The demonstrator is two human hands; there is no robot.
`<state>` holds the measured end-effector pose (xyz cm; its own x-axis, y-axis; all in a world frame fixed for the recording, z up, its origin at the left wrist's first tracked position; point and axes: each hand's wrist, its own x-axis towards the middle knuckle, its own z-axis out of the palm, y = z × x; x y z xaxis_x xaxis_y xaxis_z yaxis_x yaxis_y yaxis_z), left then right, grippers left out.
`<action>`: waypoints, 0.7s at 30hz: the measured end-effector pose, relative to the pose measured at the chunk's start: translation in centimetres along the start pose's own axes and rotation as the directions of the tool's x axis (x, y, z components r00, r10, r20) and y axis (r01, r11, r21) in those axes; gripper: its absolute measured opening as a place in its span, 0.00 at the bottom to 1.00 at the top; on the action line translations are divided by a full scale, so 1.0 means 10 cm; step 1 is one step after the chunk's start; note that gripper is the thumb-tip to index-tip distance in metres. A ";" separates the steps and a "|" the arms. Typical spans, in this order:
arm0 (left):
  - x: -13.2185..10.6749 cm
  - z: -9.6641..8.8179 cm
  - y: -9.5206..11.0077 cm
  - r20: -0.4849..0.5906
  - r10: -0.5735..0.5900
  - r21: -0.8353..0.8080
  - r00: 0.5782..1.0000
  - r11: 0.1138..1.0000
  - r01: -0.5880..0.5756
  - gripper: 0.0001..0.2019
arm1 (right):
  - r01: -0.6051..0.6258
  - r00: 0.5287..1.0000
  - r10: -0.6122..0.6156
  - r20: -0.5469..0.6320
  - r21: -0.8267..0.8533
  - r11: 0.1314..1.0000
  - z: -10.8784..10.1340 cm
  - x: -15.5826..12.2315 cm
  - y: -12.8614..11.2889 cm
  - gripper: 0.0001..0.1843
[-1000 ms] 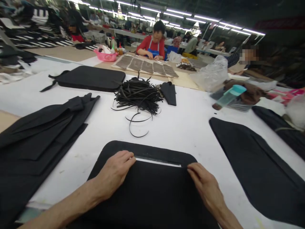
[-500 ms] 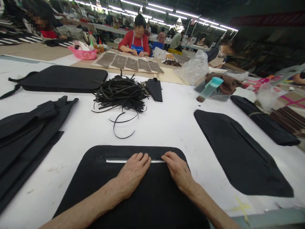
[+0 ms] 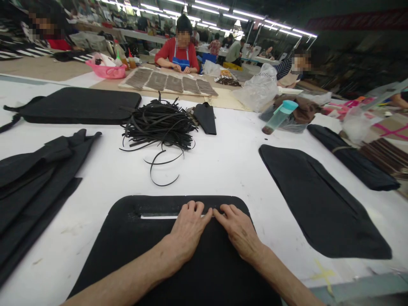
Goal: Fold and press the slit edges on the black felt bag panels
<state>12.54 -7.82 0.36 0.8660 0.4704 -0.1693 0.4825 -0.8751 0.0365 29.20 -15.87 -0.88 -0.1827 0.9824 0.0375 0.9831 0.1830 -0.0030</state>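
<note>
A black fabric panel [image 3: 134, 238] with rounded corners lies flat on the white table in front of me. A narrow slot [image 3: 157, 216] near its far edge shows white through it. My left hand [image 3: 188, 231] and my right hand [image 3: 239, 231] both rest palm down on the panel. Their fingers lie side by side and press along the right part of the slot. The fingertips of the two hands almost touch. Neither hand holds anything.
A heap of black straps [image 3: 159, 125] lies beyond the panel. More black panels lie at the right [image 3: 318, 199] and far left [image 3: 79, 106]. Folded black cloth [image 3: 35, 174] is at the left. A teal-capped bottle [image 3: 277, 117] and a plastic bag [image 3: 259, 89] are farther right. Other people work at tables behind.
My hands have slid together along the slot, from its two ends to nearly touching over its right part. My view has turned a little to the right.
</note>
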 end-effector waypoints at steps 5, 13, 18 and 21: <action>-0.01 0.03 -0.04 -0.038 -0.005 -0.022 0.999 1.000 0.004 0.25 | 0.042 0.999 -0.043 -0.022 -0.033 0.999 0.01 -0.02 0.04 0.18; -0.25 0.12 -0.31 -0.029 0.092 -0.036 0.995 0.995 -0.093 0.29 | 0.055 0.998 -0.056 -0.016 -0.076 0.996 -0.04 -0.06 0.05 0.17; -0.24 0.13 -0.23 -0.079 0.061 0.002 0.995 0.998 -0.061 0.27 | 0.037 0.999 -0.038 -0.007 -0.162 0.986 -0.06 0.01 -0.09 0.22; -0.20 0.11 -0.15 -0.095 0.016 0.016 0.995 1.000 -0.015 0.26 | 0.091 0.995 -0.094 -0.014 -0.159 0.983 -0.04 0.07 -0.16 0.24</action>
<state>9.90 -7.57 -0.47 0.8823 0.4647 -0.0748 0.4674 -0.8837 0.0233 27.49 -15.54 -0.44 -0.2745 0.9602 0.0514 0.9514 0.2635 0.1595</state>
